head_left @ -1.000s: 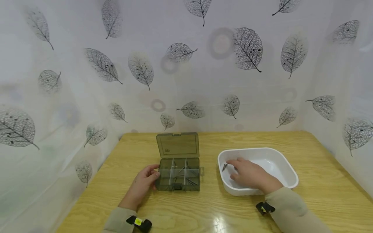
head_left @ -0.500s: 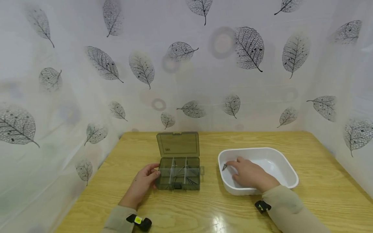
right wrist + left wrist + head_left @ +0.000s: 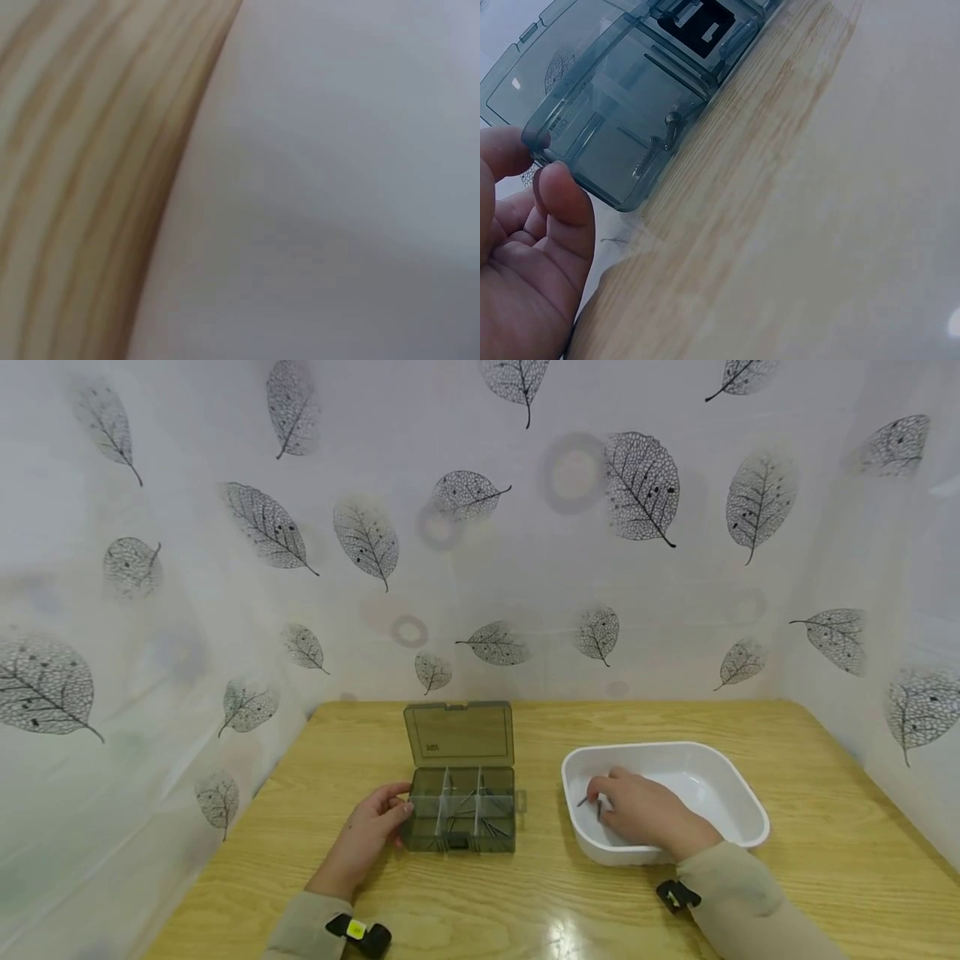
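Observation:
A translucent grey-green compartment box [image 3: 459,810] stands on the table with its lid [image 3: 459,735] raised. My left hand [image 3: 369,827] grips its left side, thumb and fingers at the wall near the corner. The left wrist view shows screws [image 3: 671,131] through the box wall, and more metal pieces lie in several compartments. Inside a white tray [image 3: 705,785], my right hand [image 3: 641,810] has its fingers bent, with a small dark screw [image 3: 599,811] between index fingertip and thumb. Another screw [image 3: 582,802] lies just left of it on the tray floor.
The wood-grain table [image 3: 525,902] carries the box left of centre and the tray on the right. A leaf-printed sheet [image 3: 525,568] surrounds the back and sides. In the right wrist view, the blurred white tray wall [image 3: 315,187] fills most of the frame.
My right fingers have curled in among the screws, which lay together at the tray's left end and now stand apart. My left hand and the box have stayed put.

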The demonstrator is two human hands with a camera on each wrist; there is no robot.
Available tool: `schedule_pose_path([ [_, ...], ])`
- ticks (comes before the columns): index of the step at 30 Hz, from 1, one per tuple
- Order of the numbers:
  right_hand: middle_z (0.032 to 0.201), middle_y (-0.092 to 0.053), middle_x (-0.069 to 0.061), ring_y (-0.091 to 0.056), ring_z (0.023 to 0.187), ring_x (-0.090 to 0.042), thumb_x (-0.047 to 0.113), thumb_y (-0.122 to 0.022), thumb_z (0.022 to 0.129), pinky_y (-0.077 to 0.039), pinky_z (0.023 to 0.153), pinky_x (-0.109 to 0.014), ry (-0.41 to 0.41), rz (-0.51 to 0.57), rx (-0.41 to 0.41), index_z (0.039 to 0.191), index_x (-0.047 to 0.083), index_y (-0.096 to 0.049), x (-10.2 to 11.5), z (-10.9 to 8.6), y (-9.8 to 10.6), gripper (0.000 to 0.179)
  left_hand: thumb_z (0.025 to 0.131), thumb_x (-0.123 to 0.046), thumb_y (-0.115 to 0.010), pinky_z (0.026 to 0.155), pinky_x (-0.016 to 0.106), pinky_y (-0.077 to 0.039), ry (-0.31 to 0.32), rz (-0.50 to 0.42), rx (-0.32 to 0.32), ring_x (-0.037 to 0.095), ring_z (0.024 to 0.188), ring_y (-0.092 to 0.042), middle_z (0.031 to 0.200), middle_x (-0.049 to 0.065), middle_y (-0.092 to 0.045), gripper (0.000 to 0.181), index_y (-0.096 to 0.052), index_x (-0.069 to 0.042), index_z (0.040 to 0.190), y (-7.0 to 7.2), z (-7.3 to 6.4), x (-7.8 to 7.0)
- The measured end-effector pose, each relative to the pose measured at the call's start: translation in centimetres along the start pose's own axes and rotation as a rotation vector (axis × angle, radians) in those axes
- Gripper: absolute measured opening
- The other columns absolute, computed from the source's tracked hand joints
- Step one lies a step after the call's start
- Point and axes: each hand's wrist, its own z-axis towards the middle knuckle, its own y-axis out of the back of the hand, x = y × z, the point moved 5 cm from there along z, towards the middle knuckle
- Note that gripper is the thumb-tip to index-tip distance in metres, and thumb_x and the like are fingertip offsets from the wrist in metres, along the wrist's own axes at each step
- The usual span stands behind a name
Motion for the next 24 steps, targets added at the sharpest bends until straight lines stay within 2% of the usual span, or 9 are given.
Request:
schedule_pose_path([
  [4, 0.086, -0.047, 0.004, -0.046, 0.070, -0.015, 0.008, -0.072, 0.083, -0.042, 0.064, -0.036, 0.016, 0.023, 0.000, 0.089, 0.023, -0.062, 0.22, -0.13, 0.16, 0.020, 0.102, -0.012, -0.060, 0.060, 0.032, -0.053, 0.000, 0.007, 0.008, 0.022, 0.067, -0.055, 0.103, 0.014, -0.058, 0.040, -0.055, -0.005, 0.141, -0.02, -0.09, -0.19],
  [8, 0.083, -0.047, 0.005, -0.045, 0.070, -0.014, 0.005, -0.071, 0.085, -0.042, 0.065, -0.034, 0.012, 0.035, 0.017, 0.084, 0.022, -0.060, 0.30, -0.25, 0.17, 0.020, 0.102, -0.013, -0.061, 0.059, 0.031, -0.053, -0.004, -0.004, 0.018, 0.022, 0.068, -0.055, 0.104, 0.014, -0.058, 0.042, -0.053, -0.003, 0.142, -0.08, -0.22, -0.38],
  [16, 0.078, -0.055, 0.007, -0.049, 0.071, -0.013, 0.007, -0.072, 0.087, -0.044, 0.068, -0.036, -0.013, 0.051, 0.044, 0.082, 0.019, -0.061, 0.20, -0.06, -0.05, 0.017, 0.101, -0.012, -0.062, 0.058, 0.030, -0.052, 0.002, -0.022, 0.012, 0.022, 0.068, -0.054, 0.103, 0.013, -0.058, 0.042, -0.054, -0.002, 0.141, -0.03, -0.24, -0.33],
  [24, 0.076, -0.056, 0.009, -0.049, 0.070, -0.013, 0.009, -0.071, 0.088, -0.045, 0.066, -0.037, -0.018, -0.001, 0.028, 0.080, 0.021, -0.060, 0.15, -0.02, -0.01, 0.018, 0.102, -0.013, -0.061, 0.059, 0.031, -0.052, 0.005, -0.012, 0.011, 0.023, 0.069, -0.055, 0.105, 0.015, -0.059, 0.041, -0.054, -0.003, 0.141, -0.05, -0.16, -0.36],
])
